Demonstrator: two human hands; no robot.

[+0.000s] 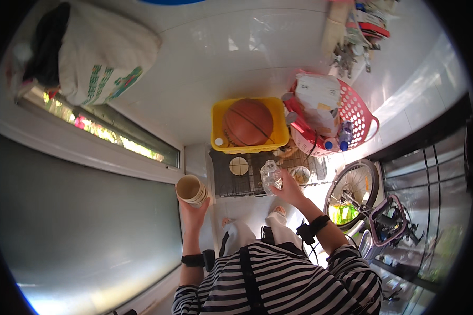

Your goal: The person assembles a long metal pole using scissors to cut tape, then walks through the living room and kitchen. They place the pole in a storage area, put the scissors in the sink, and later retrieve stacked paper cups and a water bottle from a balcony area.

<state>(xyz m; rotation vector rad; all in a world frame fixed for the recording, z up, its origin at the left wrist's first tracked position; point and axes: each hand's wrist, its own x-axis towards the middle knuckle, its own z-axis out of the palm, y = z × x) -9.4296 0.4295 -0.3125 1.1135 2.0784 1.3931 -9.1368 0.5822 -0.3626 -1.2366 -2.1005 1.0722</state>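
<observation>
A stack of paper cups (189, 189) rests in my left hand (194, 214), its fingers wrapped round the lower part. The open mouth of the top cup faces up at me. My right hand (288, 190) is closed round a clear plastic bottle (268, 177), held neck up with no cap visible on it. Both hands are raised in front of my body and well apart. Beyond them, a yellow tub (251, 150) with a basketball (248, 122) in it stands on a dark wire cage (223, 181).
A pink perforated basket (358, 113) beside the tub holds cardboard (317, 95) and several bottles. To the right stands a bicycle wheel (352, 191). A frosted panel (89, 220) borders my left, below a narrow window. A white cloth bag (108, 52) hangs at upper left.
</observation>
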